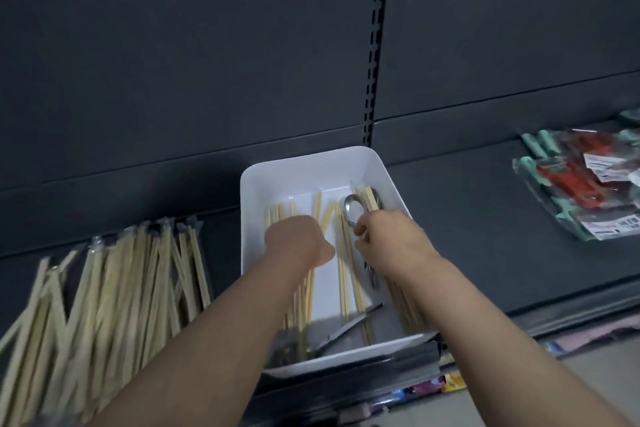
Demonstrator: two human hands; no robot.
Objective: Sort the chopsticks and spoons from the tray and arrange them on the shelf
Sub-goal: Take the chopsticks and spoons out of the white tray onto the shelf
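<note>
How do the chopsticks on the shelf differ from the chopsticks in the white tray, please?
The chopsticks on the shelf lie fanned out in one big row; the chopsticks in the tray are fewer, in loose clusters. The shelf ones sit apart from any cutlery; the tray ones are mixed with metal spoons. The shelf ones lie untouched; both hands reach among the tray ones. Both are pale and wood-coloured.

The tray point(263, 180) sits on the shelf point(467, 218), against the back panel point(207, 45), and holds loose chopsticks point(346, 274) and spoons point(354, 211). Left of the tray, a row of wrapped chopsticks point(114, 288) lies on the same shelf; well to the tray's right lie packaged goods point(585, 184) (contents unclear). Both hands reach into the tray, the left hand point(296, 241) on its left half, the right hand point(388, 236) near the spoon at its far right.
</note>
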